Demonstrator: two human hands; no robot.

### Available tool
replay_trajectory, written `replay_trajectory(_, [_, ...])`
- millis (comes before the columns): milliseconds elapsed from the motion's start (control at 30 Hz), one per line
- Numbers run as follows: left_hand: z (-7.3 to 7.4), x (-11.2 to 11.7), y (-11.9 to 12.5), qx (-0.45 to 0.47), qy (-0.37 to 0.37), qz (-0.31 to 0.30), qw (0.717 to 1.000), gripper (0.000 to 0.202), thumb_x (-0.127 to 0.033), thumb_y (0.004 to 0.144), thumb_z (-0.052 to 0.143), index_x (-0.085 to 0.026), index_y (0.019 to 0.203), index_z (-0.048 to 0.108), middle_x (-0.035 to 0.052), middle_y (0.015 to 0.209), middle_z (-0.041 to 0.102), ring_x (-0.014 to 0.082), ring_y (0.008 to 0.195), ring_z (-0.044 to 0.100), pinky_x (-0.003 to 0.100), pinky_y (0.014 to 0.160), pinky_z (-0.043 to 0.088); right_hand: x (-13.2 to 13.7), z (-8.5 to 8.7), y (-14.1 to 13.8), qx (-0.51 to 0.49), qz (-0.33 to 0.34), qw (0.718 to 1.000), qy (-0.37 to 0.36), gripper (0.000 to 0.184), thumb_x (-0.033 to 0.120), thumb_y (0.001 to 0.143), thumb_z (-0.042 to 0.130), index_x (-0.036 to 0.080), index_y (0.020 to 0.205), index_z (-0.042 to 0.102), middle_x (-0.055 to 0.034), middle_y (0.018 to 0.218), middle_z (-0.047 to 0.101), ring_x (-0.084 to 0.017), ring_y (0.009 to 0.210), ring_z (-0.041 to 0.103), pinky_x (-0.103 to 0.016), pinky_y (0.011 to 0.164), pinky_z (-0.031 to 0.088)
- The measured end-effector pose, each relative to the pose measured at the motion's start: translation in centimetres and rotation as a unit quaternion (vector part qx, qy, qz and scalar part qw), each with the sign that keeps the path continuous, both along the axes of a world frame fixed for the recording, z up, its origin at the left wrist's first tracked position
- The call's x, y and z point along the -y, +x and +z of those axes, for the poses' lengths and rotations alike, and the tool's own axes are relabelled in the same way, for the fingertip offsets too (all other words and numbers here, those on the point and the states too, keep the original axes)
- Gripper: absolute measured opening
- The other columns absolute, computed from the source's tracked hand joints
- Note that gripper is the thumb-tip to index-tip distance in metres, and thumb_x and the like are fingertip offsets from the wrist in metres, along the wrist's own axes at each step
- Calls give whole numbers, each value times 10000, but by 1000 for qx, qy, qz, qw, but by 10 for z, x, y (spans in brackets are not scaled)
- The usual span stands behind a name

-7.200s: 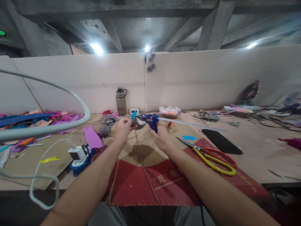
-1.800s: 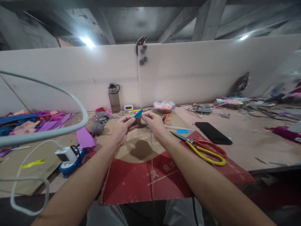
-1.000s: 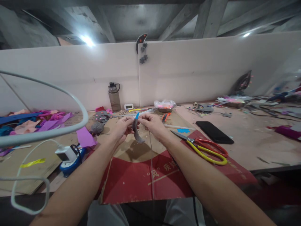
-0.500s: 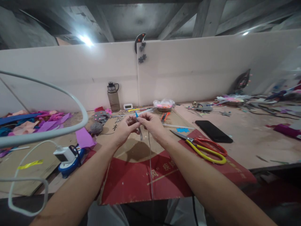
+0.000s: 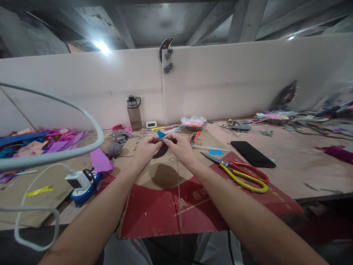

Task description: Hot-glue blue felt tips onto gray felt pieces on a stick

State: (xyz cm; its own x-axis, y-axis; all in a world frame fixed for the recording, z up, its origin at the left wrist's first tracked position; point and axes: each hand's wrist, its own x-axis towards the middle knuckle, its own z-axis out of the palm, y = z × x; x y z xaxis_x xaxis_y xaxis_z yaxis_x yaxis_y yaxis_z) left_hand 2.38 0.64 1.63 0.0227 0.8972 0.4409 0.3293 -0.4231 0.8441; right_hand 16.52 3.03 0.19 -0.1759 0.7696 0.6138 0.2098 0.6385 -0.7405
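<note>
Above the cardboard (image 5: 193, 217), my left hand (image 5: 147, 148) and my right hand (image 5: 179, 148) meet, fingers pinched. Between their fingertips is a small blue felt piece (image 5: 161, 135), its tip showing over the fingers. A dark curved piece (image 5: 160, 151) shows just beneath the fingers; how it joins the blue one is hidden. From below my right hand a thin grey yarn (image 5: 179, 184) runs down over the cardboard's front edge. Scissors (image 5: 239, 173) with one red and one yellow handle lie right of my right forearm, near a blue felt flower shape (image 5: 216, 152).
A black phone (image 5: 252, 154) lies to the right. A grey yarn ball (image 5: 114, 149), a white plug on a blue power strip (image 5: 82, 193) and felt scraps (image 5: 52, 141) are left. A bottle (image 5: 134, 114) and a bowl (image 5: 193, 125) stand behind. A white cable (image 5: 79, 108) arcs across the left.
More of the blue felt now shows above my fingertips. The grey piece under my fingers has turned and now appears as a dark curve. The view has shifted slightly.
</note>
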Motion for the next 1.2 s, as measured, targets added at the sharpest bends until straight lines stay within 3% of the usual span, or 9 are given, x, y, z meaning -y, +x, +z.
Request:
replay_trajectory(167, [2,1,-4,-53,21,33,998,122,-268,699,609,-174,728,680,6,683,647,125,638,552,232,610,415,0,-1,0,13,-1,1000,3,163,250,781,498,166,765,636,-15,712,615,-129,677,524,-262,654,397])
replay_trajectory(333, [-1,-3,-3,60,-63,-40,995,155,-292,656,658,-170,752,663,17,681,636,121,583,566,238,546,477,0,-2,0,26,-14,999,15,153,246,773,508,166,763,638,-17,714,609,-131,682,520,-268,663,395])
replay_trajectory(467, [-3,-5,1,167,-106,-78,977,212,-291,635,690,-167,797,638,36,746,647,149,695,617,313,660,529,-2,-2,1,21,-15,1000,12,162,255,777,500,169,766,636,-17,710,605,-129,669,512,-268,657,392])
replay_trajectory(800, [-10,-11,-3,207,-54,-19,977,226,-311,634,698,-147,761,610,24,710,645,140,647,628,332,683,545,3,-4,1,12,17,1000,5,174,269,793,476,164,831,609,3,685,562,-118,640,483,-243,611,368])
replay_trajectory(1000, [-9,-20,-16,252,3,39,967,200,-274,638,687,-141,763,607,19,738,619,128,670,623,298,657,553,1,-8,5,100,24,994,-27,195,269,800,472,160,723,616,5,641,578,-117,632,496,-241,613,354])
replay_trajectory(1100, [-7,-23,-21,291,-9,57,955,183,-243,622,691,-140,739,595,8,725,594,110,653,604,289,650,554,-3,-11,9,144,45,987,-60,214,294,802,477,165,712,622,7,623,585,-110,577,494,-234,576,355])
replay_trajectory(1200, [-5,-25,-27,340,-31,59,938,150,-192,613,684,-138,697,573,-8,671,565,85,593,570,286,639,555,-9,-12,21,212,36,972,-99,356,383,860,381,173,733,639,-27,646,623,-128,543,527,-253,555,374])
